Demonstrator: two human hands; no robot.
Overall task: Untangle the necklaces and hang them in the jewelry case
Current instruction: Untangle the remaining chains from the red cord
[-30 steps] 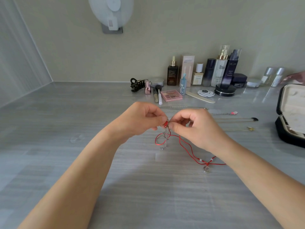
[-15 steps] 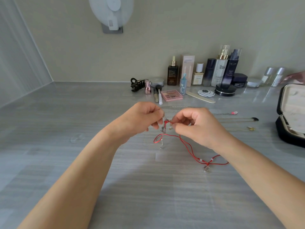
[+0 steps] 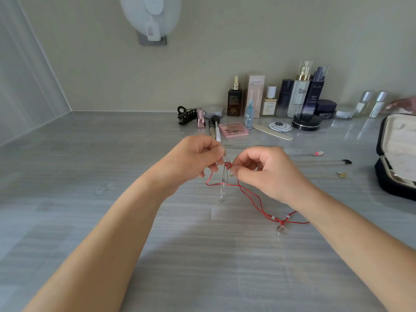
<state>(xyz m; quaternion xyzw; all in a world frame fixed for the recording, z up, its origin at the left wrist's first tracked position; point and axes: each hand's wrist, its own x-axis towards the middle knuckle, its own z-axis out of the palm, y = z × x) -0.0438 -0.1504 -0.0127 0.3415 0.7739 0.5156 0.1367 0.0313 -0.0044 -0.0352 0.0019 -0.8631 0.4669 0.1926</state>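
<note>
A red cord necklace [image 3: 254, 198] with white beads and a silver moon pendant [image 3: 281, 230] trails across the grey tabletop. A thin silver chain [image 3: 223, 183] is tangled with it and hangs down from the knot. My left hand [image 3: 195, 157] and my right hand [image 3: 267, 171] face each other above the table, each pinching the red knot between fingertips. An open black jewelry case [image 3: 396, 154] with a pale lining stands at the right edge. Other necklaces lie straight behind my right hand: a silver one with a pink charm [image 3: 318, 153] and two gold ones [image 3: 342, 174].
Cosmetic bottles and jars [image 3: 299, 97] line the back wall. A black hair clip [image 3: 186, 114], a pink eyeshadow palette [image 3: 233, 129], brushes and a nail file [image 3: 272, 134] lie in front of them. A white round fixture [image 3: 150, 16] hangs on the wall.
Both hands have lifted the knot slightly higher off the table, and the silver chain now dangles more freely. The red cord loops have shifted a little.
</note>
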